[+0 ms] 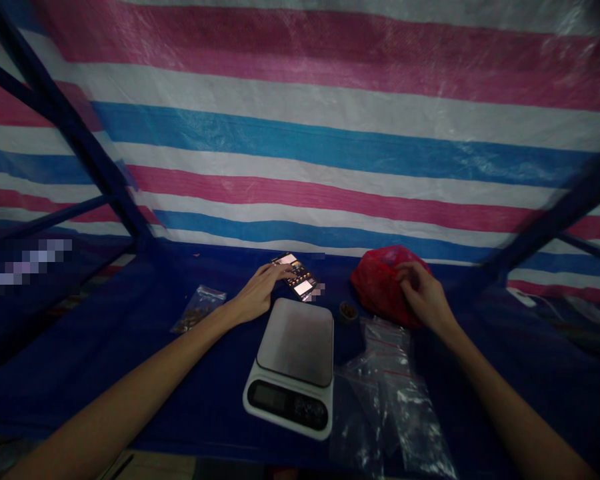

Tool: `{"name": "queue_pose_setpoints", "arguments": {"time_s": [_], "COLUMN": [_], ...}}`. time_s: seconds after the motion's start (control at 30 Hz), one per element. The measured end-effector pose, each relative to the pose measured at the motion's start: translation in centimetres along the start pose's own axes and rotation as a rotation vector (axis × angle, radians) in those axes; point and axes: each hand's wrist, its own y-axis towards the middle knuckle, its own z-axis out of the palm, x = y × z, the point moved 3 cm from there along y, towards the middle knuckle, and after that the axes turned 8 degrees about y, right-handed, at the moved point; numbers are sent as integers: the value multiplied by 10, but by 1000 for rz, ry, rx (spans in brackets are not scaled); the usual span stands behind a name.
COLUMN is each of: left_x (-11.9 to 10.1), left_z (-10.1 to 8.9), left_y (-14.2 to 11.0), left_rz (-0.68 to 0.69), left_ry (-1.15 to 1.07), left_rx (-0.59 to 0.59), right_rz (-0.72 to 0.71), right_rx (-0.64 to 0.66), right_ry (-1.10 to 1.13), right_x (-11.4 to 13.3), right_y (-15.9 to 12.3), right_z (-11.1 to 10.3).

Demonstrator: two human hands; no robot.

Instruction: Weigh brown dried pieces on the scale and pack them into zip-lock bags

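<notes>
My left hand (263,291) lies flat with its fingertips on the screen of a smartphone (296,276), which rests on the blue table covering. My right hand (424,297) pinches the top of a bulging red plastic bag (380,288). Between my hands stands a white digital kitchen scale (294,365) with a steel platform and nothing on it. A small round cup (349,311) holding something dark brown sits by the scale's far right corner. Clear zip-lock bags (387,400) lie in a loose pile near my right forearm.
A small zip-lock bag of brown pieces (199,309) lies left of my left wrist. The blue-covered table (130,380) fills the lower view. A pink, white and blue striped tarp (300,133) rises behind it, with dark blue frame poles (65,120) on the left.
</notes>
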Motion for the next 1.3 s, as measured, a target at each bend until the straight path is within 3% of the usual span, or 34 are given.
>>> {"name": "queue_pose_setpoints", "arguments": {"time_s": [0.1,0.3,0.5,0.6,0.73,0.83,1.0,1.1,1.3], "left_x": [-2,-3,2,2,2,3,-2,-2,4], "left_z": [-1,-6,-4,-3,-4,-4,0,2,-3], "left_y": [0,-1,-3,-3,-4,-4,0,1,-5], "left_rz": [-6,-12,-79,-69,-86,-77,72,78,18], "left_ry": [4,-14,15,40,82,65,16,13,16], "left_rx": [14,-72,-108,-110,-164,-194,-66,5,-243], "right_rz": [4,10,34,-44,-192,-214,-199,-217,-210], "right_rx": [3,-14,115,172,296,367,398,397,404], "right_ry": [1,-49,-371,-476,-377,-307,-298,-308,-297], "right_x": [1,-4,-20,-23,-20,-17,-16,-18,-19], "right_y": [0,1,-2,-1,-1,-3,-6,-7,-6], "right_z": [0,-5,-11,-9,4,13,17,16,14]}}
